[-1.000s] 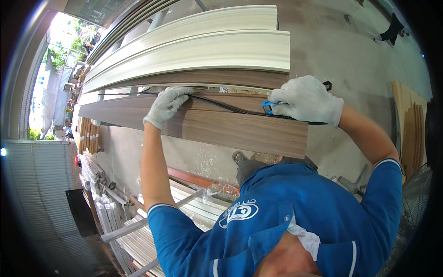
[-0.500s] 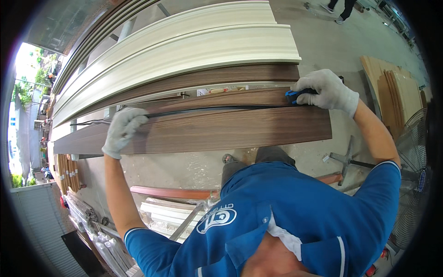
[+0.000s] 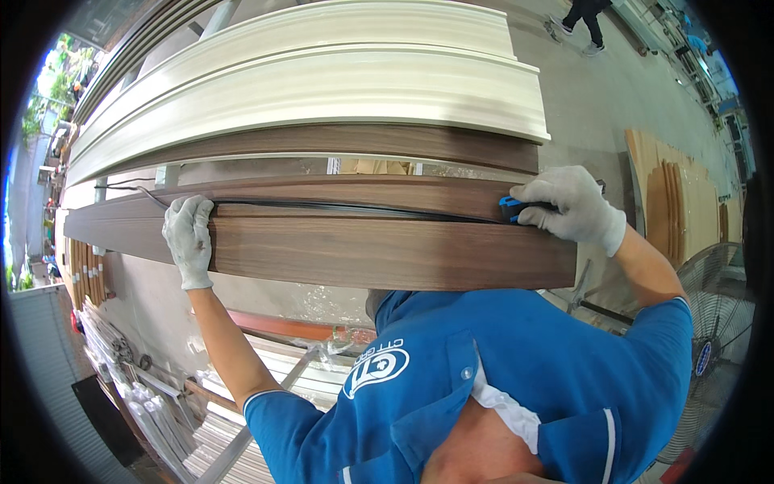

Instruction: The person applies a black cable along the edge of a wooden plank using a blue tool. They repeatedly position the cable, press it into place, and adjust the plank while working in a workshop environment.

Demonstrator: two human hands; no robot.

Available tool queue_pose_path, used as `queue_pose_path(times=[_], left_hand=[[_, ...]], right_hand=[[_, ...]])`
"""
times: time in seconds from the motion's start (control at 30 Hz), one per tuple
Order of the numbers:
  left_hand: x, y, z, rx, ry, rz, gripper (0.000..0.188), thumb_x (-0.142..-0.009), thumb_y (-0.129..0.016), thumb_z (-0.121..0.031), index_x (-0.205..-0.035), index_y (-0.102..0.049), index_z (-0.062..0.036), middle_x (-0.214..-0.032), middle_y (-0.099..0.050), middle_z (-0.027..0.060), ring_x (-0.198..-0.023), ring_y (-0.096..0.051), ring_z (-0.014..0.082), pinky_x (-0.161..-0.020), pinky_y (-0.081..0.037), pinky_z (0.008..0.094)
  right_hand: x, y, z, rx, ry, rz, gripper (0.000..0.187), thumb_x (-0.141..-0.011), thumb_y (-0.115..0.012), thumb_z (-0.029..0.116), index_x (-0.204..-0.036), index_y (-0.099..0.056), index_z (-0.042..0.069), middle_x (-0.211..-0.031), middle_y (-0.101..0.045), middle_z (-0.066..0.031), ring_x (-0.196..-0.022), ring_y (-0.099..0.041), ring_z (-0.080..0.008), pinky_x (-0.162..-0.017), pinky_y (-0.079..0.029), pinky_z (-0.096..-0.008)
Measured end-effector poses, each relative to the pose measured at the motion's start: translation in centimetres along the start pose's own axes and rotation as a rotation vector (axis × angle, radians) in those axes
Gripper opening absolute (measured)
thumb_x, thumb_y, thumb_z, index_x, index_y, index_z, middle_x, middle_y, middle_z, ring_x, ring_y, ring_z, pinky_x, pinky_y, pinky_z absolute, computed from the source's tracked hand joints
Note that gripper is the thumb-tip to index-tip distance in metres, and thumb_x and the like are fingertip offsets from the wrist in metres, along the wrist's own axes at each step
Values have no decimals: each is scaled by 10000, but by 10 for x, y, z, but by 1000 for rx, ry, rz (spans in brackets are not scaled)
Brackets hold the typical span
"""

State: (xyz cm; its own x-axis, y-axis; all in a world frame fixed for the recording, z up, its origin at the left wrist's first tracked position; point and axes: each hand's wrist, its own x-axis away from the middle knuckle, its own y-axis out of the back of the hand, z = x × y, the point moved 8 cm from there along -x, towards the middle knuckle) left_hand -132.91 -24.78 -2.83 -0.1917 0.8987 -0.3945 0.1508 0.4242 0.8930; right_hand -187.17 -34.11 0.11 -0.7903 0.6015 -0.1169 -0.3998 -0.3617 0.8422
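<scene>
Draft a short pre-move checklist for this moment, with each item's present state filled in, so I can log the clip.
1. Right hand has hold of the blue-and-black tool: ok, near the board's right end.
2. Left hand on the brown board: ok, toward the board's left part.
3. Black strip runs lengthwise along the board between the hands: ok.
4. Strip fully seated along its length: cannot tell.
5. Pale panels apart from this board: ok, with a gap between.
6. Other person away from the board: ok, off at upper right.
</scene>
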Motion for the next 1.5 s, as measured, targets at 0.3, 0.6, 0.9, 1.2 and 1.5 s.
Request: queue_pose_path(times=[0.3,0.6,0.9,1.2,1.5], left_hand=[[-2,7,-4,21,-51,4,171,-969,-692,-212,-1003,-751,-55,-1005,-703,123,-1001,-631,361,-905,-483,470],[-2,16,11,57,-30,-57,163,-955,-703,-202,-957,-758,-48,-941,-698,126,-958,-634,365,-858,-494,463],[-1,18,22,24,-28,-93,167,-933,-725,-243,-919,-784,-88,-868,-686,114,-904,-630,368,-806,-497,490],[-1,19,24,26,-57,-60,153,-931,-714,-206,-924,-778,-67,-909,-708,119,-934,-622,376,-847,-495,473],[-16,23,39,206,-190,72,133,-910,-750,-230,-881,-790,-106,-885,-717,67,-945,-614,319,-885,-450,455]], right_hand=[[-59,-34,37,38,86,78,248,-869,-833,306,-1045,-767,144,-774,-719,-62,-752,-702,-284,-641,-522,-426],[-127,-78,75,33,162,104,248,-902,-807,321,-1073,-754,149,-752,-704,-75,-749,-708,-284,-640,-524,-429],[-251,-152,144,113,285,202,266,-988,-705,372,-1029,-727,110,-737,-697,-108,-668,-701,-310,-625,-537,-447],[-266,-145,151,13,337,218,257,-1013,-678,396,-1049,-710,143,-805,-723,-107,-763,-723,-322,-668,-538,-493],[-163,-90,116,10,-36,137,272,-932,-782,258,-1166,-769,121,-987,-789,-121,-885,-759,-324,-820,-602,-417]])
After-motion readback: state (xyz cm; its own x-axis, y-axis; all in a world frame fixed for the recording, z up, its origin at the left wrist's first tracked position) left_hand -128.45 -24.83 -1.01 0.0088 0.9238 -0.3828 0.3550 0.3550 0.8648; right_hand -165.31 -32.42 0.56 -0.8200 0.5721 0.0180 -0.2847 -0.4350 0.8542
